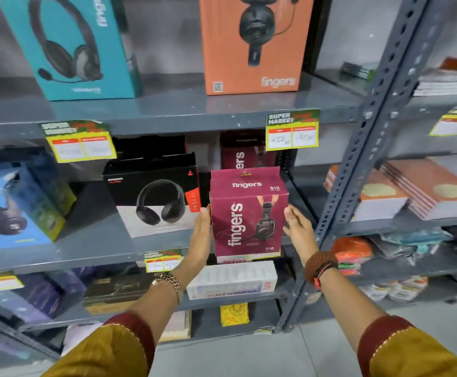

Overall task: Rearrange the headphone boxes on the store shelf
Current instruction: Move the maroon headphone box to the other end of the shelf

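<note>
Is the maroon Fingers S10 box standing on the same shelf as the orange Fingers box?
No, the maroon Fingers S10 box is at the shelf below the orange Fingers box.

Grey shelf (99, 240); black box (154, 194); blue box (12, 213)

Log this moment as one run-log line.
maroon box upright at middle shelf edge | left hand flat on its left side | right hand open by right side

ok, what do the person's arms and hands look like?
Bare left hand and right hand. Mustard sleeves, maroon cuffs with gold trim. Left wrist: gold link watch band. Right wrist: brown beaded bracelet and black-orange band; thin ring on one finger.
</note>
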Motion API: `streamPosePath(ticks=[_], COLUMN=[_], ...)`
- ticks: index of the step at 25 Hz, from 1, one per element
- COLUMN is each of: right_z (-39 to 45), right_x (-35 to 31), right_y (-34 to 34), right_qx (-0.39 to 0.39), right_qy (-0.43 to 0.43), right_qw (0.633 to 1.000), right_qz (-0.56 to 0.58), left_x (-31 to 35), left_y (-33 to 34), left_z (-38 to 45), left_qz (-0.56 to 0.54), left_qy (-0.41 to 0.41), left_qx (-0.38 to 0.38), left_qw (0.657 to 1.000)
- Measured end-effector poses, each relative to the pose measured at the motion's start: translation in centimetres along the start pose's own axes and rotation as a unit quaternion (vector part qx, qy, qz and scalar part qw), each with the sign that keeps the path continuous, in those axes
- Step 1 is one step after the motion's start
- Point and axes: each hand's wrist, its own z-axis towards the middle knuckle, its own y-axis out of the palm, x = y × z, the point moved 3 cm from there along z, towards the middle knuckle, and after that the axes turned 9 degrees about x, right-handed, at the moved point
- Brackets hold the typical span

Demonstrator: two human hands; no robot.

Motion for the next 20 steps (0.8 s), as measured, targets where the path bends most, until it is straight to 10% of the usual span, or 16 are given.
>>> streamPosePath(ticks=[20], right_z=[11.0], right_x=[0.0], right_y=[1.6], right_qx=[-0.012], right_qy=[0.106], right_qw=[0.984], right_qz=[0.141], left_x=[-2.0], left_y=[6.3], left_z=[10.0], left_qz=[-0.007], left_qy=[-0.025], left_qx=[0.016], left_qw=[1.000])
